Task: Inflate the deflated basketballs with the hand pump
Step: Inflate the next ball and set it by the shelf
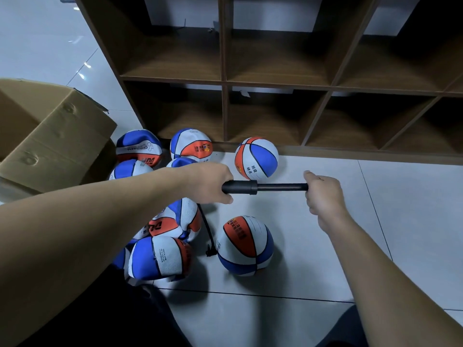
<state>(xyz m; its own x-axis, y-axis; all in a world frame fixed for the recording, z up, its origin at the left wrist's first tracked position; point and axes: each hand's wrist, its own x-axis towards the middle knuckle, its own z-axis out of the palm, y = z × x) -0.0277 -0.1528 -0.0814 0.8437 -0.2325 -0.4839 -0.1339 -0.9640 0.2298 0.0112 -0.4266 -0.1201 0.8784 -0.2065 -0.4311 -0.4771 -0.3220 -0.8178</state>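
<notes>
A black hand pump (253, 187) lies level in the air above the floor. My left hand (210, 183) grips its barrel at the left end. My right hand (323, 194) grips the handle end, with the plunger rod drawn out between the hands. A thin black hose (208, 231) hangs from the pump down to the side of a round red, white and blue basketball (245, 245) on the tiles. Another round ball (256, 157) rests against the shelf base. Several flattened, deflated balls (160, 256) lie in a heap under my left forearm.
A brown cubby shelf (275, 83) with bare compartments stands ahead along the floor. An open cardboard box (50, 136) sits at the left. My dark-clothed legs fill the bottom edge. White floor tiles (375, 209) stretch to the right.
</notes>
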